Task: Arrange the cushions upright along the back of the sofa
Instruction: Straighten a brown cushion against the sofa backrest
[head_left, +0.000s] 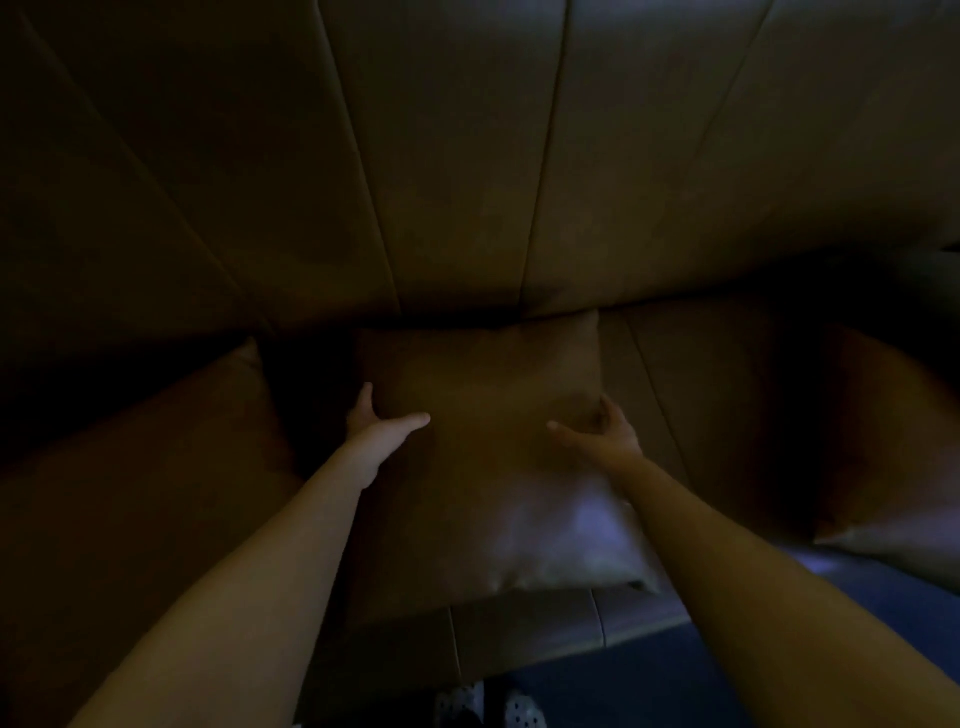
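A brown square cushion (488, 467) lies on the sofa seat in the dim middle of the view, its far edge near the foot of the sofa back (457, 171). My left hand (376, 423) grips its left edge, thumb on top and fingers curled round the side. On its right edge sits my right hand (605, 431), gripping the same way. A second brown cushion (135, 467) lies at the left and a third (893, 457) at the right, both apart from my hands.
The sofa back is made of tall padded panels with seams. The seat's front edge (524, 639) runs below the cushion. Dark blue floor (623, 686) and my patterned slippers (488, 706) show at the bottom. The scene is very dark.
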